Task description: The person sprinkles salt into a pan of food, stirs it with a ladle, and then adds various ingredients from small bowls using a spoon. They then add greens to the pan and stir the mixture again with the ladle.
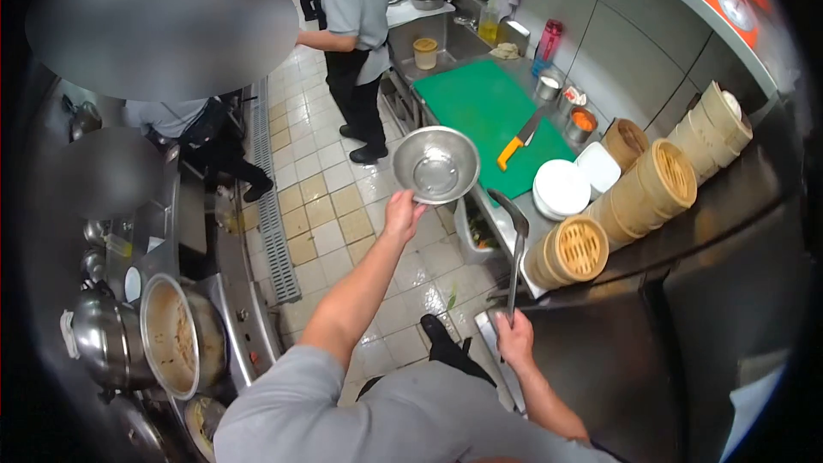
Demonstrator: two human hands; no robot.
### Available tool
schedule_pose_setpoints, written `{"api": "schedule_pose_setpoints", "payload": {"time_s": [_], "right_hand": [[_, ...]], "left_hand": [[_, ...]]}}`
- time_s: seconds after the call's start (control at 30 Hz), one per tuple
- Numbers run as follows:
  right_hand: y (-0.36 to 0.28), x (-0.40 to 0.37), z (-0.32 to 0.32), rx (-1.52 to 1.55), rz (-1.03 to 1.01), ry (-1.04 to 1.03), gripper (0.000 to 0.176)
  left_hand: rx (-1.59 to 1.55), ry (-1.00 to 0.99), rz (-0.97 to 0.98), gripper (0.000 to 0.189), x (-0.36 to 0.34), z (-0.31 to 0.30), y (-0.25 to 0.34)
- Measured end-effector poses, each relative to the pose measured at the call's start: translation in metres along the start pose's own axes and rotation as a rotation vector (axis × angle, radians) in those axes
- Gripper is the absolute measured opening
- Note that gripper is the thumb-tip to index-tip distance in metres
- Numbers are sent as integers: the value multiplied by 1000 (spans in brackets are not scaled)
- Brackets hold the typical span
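My left hand (401, 216) is closed on the near rim of a round stainless steel bowl (435, 167), held out over the tiled floor. The bowl's inside faces me and looks bare. In my right hand (515, 336) is the lower end of the long handle of a metal ladle (514, 221). The ladle points away from me, its dark head near the corner of a green cutting board (467, 99). A knife (519, 141) with a yellow handle lies on that board. Bowl and ladle are apart.
Bamboo steamers (581, 249), a white-lidded tub (561, 189) and small metal containers (581, 123) line the right counter. At left stands a large stained pot (171, 339). One co-worker (356, 26) stands ahead near the sink; another person (201, 133) is at left.
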State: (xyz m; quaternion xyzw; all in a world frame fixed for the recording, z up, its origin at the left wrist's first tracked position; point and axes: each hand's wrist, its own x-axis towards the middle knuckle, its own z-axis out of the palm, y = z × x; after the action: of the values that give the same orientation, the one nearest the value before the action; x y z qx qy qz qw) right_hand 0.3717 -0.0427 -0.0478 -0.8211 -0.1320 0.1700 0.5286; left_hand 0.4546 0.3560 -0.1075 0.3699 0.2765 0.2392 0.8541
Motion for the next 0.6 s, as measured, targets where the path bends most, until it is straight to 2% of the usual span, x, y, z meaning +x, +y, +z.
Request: {"api": "schedule_pose_setpoints", "payload": {"time_s": [0.07, 0.13, 0.2, 0.27, 0.3, 0.33, 0.4, 0.43, 0.47, 0.5, 0.53, 0.57, 0.6], "right_hand": [[6, 4, -11, 2, 14, 24, 29], [0, 6, -14, 18, 34, 66, 29], [-22, 9, -12, 174, 244, 85, 26], [-10, 25, -3, 230, 199, 45, 26], [-8, 35, 5, 263, 176, 15, 27], [-11, 47, 12, 261, 156, -36, 26], [-20, 64, 28, 258, 119, -123, 26], [-26, 73, 39, 197, 137, -150, 23], [-36, 82, 52, 166, 125, -207, 23], [-48, 90, 67, 129, 112, -269, 23], [-57, 96, 83, 87, 95, -335, 24], [-58, 103, 103, -38, -9, -391, 23], [-65, 108, 124, -53, -76, -439, 20]], "left_hand": [[-58, -48, -55, 21, 59, 53, -6], [47, -11, -101, 29, 95, 97, -8], [160, -7, -152, 44, 112, 113, -13], [262, -5, -163, 27, 92, 111, -14], [256, -44, -174, 19, 91, 89, -34], [368, -202, -151, 17, 75, 62, -48], [513, -340, -142, 26, 15, -10, -80], [1234, -467, 105, 37, -18, -58, -86], [1403, -524, 24, 46, -52, -124, -119], [1490, -460, 16, 47, -110, -181, -130], [1656, -588, -185, 47, -163, -234, -125], [1793, -645, -312, 47, -216, -302, -133], [1822, -408, -287, 47, -283, -360, -133]]}}
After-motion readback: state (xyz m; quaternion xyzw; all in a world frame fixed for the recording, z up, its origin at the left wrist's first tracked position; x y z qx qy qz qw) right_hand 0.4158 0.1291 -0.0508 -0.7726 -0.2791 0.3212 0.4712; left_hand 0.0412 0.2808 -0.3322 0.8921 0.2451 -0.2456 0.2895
